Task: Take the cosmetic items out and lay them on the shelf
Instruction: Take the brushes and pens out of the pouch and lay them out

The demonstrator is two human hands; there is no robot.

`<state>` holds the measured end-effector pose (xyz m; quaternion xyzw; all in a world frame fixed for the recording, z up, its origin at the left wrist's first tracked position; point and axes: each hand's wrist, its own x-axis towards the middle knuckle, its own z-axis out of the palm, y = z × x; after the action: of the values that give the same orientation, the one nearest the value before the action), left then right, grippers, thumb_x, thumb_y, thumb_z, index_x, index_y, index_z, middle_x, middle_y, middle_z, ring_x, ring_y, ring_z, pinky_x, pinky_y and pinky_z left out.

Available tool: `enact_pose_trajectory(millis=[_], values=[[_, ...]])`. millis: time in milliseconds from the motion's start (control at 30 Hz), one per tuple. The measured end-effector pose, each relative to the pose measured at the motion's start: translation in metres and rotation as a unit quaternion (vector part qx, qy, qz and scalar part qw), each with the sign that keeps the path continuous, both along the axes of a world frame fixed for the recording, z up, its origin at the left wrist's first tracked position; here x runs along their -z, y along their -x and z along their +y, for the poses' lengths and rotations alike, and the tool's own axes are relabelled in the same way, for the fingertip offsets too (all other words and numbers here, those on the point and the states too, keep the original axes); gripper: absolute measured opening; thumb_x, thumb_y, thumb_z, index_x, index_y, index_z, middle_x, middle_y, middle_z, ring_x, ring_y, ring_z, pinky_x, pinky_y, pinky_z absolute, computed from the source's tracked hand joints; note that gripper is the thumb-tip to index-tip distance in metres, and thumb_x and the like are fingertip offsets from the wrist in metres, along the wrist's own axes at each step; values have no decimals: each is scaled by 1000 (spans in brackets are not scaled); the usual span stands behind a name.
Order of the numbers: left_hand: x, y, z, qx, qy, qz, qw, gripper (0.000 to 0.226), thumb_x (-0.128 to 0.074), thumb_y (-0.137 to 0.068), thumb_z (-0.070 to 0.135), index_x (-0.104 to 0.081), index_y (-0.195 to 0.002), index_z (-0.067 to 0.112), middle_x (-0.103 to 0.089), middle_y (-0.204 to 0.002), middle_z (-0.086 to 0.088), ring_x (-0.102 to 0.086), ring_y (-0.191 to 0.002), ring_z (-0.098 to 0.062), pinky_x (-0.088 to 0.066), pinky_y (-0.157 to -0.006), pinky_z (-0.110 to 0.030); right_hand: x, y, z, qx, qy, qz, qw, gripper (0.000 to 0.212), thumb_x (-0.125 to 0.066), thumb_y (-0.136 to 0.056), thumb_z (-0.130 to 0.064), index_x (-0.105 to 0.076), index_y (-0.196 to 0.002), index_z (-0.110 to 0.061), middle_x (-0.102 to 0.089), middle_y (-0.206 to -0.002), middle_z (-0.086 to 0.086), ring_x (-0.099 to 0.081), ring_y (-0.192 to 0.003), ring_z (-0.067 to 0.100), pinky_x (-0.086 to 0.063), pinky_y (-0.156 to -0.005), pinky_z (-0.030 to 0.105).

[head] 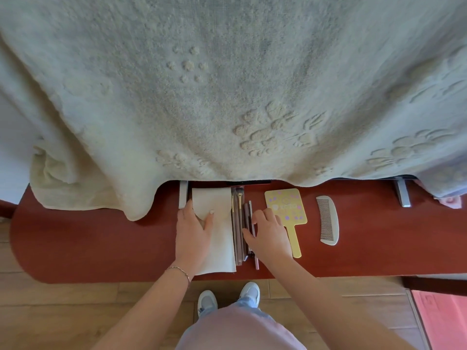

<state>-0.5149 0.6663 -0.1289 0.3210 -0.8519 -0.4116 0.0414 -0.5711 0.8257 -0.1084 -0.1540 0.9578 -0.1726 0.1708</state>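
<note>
Mostly laid out: comb and mirror on the shelf to the right, brushes and pencils in a tight row just beside the pouch.

Left hand flat on the pouch, fingers spread, pinning it and gripping nothing. Right hand arched over the pencils, fingers curled and slightly apart, tips touching them. Hard to tell whether clamped on one or only nudging, since the hand hides the contact.

Likely trouble from here:
- Round pencils lying lengthwise toward the front edge. A sideways nudge probably rolls one into its neighbours, and a pull toward the body may send one off the shelf to the floor.
- Heel of the right hand over the mirror handle. Sliding that hand could drag the mirror askew.
- Pouch held by pressure alone. Easing off while tugging something from its edge may shift it into the brushes and scatter the row.
- Blanket hem hanging just above the brush heads. Pushing items further back could tuck them under it, out of sight.
</note>
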Motion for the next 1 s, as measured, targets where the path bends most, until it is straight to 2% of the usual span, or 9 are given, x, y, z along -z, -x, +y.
enact_pose_trajectory(millis=[100,267,367,467,533,600,800,933,1000], values=[[-2,-5,-4,26,69,28,997,65,-57,-89,33,-26,-143,13,-41,-120,-12,-51,-95,-22,-48,-83,-32,-1,-1,-3,-6,-19,-3,1000,32,-46,-91,-35,-48,-115,-14,-45,-120,3,-43,-107,21,-45,-87,31],[-3,-8,0,68,238,31,968,65,-69,-79,17,-40,-136,6,-50,-114,-21,-51,-95,-35,-50,-75,-44,-2,0,-1,-5,-41,3,999,35,-42,-91,-33,-50,-116,-10,-44,-124,5,-43,-108,22,-42,-89,31],[-6,-12,15,174,291,61,939,61,-67,-77,15,-44,-133,8,-49,-124,-14,-47,-114,-32,-50,-85,-47,-3,2,3,-1,-56,18,998,34,-43,-90,-32,-52,-111,-8,-47,-119,6,-45,-104,23,-42,-85,31],[-4,-18,36,338,342,37,876,48,-43,-87,32,-46,-133,23,-42,-142,3,-32,-134,-24,-30,-104,-55,-4,4,8,-13,-82,33,996,35,-42,-90,-33,-52,-114,-9,-47,-120,7,-46,-106,25,-43,-85,32],[1,-21,42,378,355,-4,855,46,-37,-87,36,-47,-132,32,-43,-143,10,-33,-136,-24,-15,-104,-65,-4,5,11,-24,-99,45,994,35,-43,-91,-32,-51,-116,-9,-47,-123,7,-47,-109,25,-46,-86,33],[5,-24,41,371,358,-40,856,46,-35,-88,38,-48,-131,34,-45,-142,11,-35,-135,-22,-12,-99,-71,-6,6,12,-29,-108,58,992,34,-43,-90,-31,-53,-114,-9,-50,-119,7,-49,-107,25,-48,-84,33],[7,-27,27,370,339,-85,861,44,-34,-87,35,-56,-125,30,-46,-141,7,-32,-134,-16,-26,-96,-69,-9,6,10,-36,-101,73,992,28,-45,-88,-27,-56,-106,-9,-55,-108,6,-53,-97,22,-45,-78,31],[0,-26,28,360,317,-80,874,46,-34,-85,36,-58,-123,28,-53,-135,7,-41,-131,-18,-29,-98,-67,-14,5,13,-8,-47,42,998,28,-47,-87,-30,-57,-99,-7,-54,-101,6,-52,-93,23,-45,-74,31],[-6,-23,32,340,298,-48,891,45,-34,-87,36,-59,-123,25,-58,-130,7,-44,-129,-18,-31,-102,-60,-19,3,14,23,17,10,1000,23,-51,-85,-31,-56,-90,-9,-54,-94,4,-51,-84,20,-43,-67,27]])
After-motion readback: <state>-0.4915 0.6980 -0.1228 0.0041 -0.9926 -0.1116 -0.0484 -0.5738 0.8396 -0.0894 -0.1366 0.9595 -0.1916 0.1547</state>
